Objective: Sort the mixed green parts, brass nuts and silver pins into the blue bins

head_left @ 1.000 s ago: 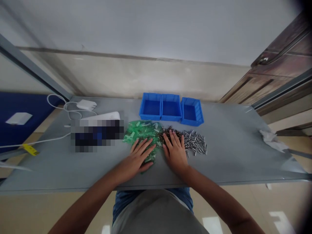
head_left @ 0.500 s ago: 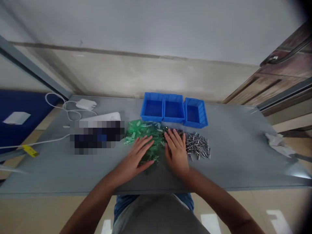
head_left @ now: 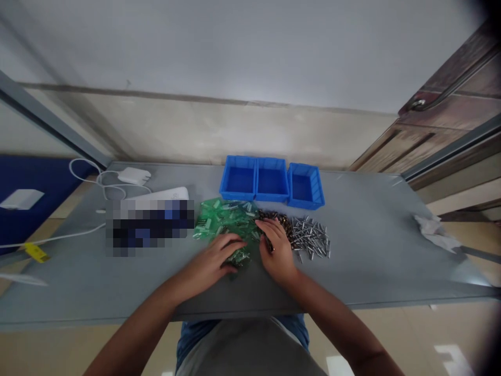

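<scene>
My left hand [head_left: 217, 256] rests on the near edge of a pile of green plastic packets [head_left: 221, 218], its fingers curled around some of them. My right hand [head_left: 276, 250] sits beside it, fingers curled into the near side of a heap of small dark metal parts [head_left: 279, 218]. A heap of shiny silver pins [head_left: 313, 237] lies just right of that hand. Behind the heaps stand three empty blue bins in a row: left [head_left: 238, 178], middle [head_left: 272, 180], right [head_left: 307, 185].
On the grey table [head_left: 371, 261], a white charger with cable [head_left: 134, 175] and a white device [head_left: 166, 194] lie at the left behind a blurred patch. A crumpled tissue [head_left: 434, 231] sits at the right edge. A yellow tag [head_left: 35, 252] hangs at the left.
Both hands went from lying flat with spread fingers on the heaps to curled, drawing back slightly toward me. The view shifted a little.
</scene>
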Available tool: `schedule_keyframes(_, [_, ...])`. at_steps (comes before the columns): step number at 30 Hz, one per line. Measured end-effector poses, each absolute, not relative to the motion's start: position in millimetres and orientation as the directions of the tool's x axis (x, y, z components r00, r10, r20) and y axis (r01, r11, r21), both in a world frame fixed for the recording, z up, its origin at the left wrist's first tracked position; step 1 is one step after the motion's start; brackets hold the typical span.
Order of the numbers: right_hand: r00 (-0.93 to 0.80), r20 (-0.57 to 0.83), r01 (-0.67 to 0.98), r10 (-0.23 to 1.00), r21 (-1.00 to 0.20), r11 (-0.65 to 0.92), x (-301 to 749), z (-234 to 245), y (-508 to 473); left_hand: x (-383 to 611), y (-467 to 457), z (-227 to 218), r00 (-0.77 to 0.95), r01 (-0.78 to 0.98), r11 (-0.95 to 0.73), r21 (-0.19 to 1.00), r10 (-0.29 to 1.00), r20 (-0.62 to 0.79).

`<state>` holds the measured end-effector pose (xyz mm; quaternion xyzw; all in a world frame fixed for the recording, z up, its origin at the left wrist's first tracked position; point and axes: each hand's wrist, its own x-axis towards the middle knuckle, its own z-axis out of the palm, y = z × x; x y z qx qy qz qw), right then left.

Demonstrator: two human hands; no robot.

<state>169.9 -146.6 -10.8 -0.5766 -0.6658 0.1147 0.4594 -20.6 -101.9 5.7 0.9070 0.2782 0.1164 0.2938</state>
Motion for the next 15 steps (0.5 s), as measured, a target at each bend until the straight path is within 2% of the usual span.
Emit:
schedule_keyframes(4, [0.153,0.458,0.607,0.876,-0.743,0.282,171.2,0.7,-144.7,-16.1,-99.6,22.6,0.789,0.435,-0.646,0.627,0.609,0.081])
schedule_keyframes(6, [0.198,0.404,0.536,0.893,-0.808,0.247,172.9,11.0,-143.6,-15.8,-96.3,34.8,0.764,0.437,-0.634,0.638,0.636,0.108])
schedule_keyframes(9, [0.228,0.23,0.302,0.946,-0.94,0.156,176.3,29.7,-141.2,-13.2,-89.1,50.7,0.707,0.429,-0.606,0.67,0.687,0.168])
schedule_keyframes(12, [0.221,0.102,0.112,0.97,-0.991,0.079,179.7,43.1,-138.5,-4.9,-82.2,51.5,0.636,0.383,-0.545,0.746,0.742,0.215])
schedule_keyframes(15, [0.222,0.061,0.18,0.973,-0.983,0.02,183.4,43.9,-137.2,6.1,-76.1,32.9,0.639,0.357,-0.524,0.773,0.741,0.207])
